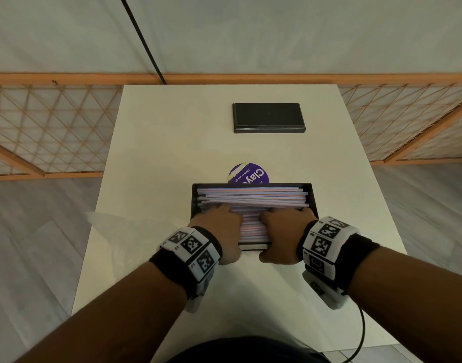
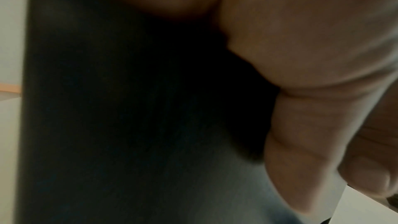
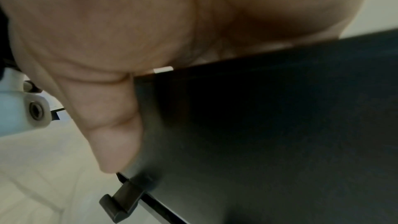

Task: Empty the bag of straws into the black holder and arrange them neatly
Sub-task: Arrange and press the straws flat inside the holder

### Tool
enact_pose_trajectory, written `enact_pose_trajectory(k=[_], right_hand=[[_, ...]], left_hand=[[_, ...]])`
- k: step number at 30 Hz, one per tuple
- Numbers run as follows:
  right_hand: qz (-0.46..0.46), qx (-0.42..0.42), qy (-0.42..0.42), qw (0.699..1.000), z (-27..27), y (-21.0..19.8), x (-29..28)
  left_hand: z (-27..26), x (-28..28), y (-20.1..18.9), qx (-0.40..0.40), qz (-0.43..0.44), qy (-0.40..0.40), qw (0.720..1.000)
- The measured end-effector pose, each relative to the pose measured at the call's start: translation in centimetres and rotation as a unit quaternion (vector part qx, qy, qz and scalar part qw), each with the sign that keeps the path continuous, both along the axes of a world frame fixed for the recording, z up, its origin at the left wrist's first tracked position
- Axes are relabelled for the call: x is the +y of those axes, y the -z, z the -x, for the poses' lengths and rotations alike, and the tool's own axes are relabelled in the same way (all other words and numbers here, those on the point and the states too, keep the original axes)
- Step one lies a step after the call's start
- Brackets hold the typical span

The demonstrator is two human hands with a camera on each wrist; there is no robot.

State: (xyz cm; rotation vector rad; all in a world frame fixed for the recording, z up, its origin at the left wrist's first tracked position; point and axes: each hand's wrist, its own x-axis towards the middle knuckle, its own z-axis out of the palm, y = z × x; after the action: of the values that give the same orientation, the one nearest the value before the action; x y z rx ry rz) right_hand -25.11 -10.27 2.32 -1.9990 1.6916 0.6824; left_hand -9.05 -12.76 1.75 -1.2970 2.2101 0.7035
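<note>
Head view: straws point(image 1: 253, 196) lie left-right in holder point(image 1: 313, 199), seemingly parallel.

the holder point(image 1: 313, 199) sits on the table point(image 1: 172, 127), toward its near edge. the straws point(image 1: 251, 195) lie in it, running left to right. the left hand point(image 1: 219, 227) and right hand point(image 1: 282, 231) sit side by side over its near wall, with their thumbs outside the wall. a round label point(image 1: 251, 173) lies just behind the holder and a lid point(image 1: 268, 117) well behind that. the bag point(image 1: 112, 226) lies left of the holder.
</note>
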Motion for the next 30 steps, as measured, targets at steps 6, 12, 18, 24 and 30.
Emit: enact_pose_trajectory(k=[6,12,18,24,30], right_hand=[[-0.003,-0.012,0.01,1.0,-0.1,0.0,-0.6],[0.01,-0.022,0.006,1.0,0.0,0.1,-0.3],[-0.007,0.005,-0.011,1.0,-0.2,-0.4,-0.6],[0.007,-0.008,0.003,1.0,-0.1,-0.2,-0.1],[-0.009,0.019,-0.025,0.999,-0.2,-1.0,-0.3]], left_hand=[[0.0,0.2,-0.4,0.017,0.004,-0.023,1.0],[-0.2,0.7,-0.7,0.025,0.039,-0.01,0.999],[0.0,0.5,-0.8,-0.015,0.028,0.0,0.999],[-0.1,1.1,-1.1,0.02,0.091,-0.005,0.996],[-0.1,1.3,-0.5,0.012,0.03,-0.004,0.999]])
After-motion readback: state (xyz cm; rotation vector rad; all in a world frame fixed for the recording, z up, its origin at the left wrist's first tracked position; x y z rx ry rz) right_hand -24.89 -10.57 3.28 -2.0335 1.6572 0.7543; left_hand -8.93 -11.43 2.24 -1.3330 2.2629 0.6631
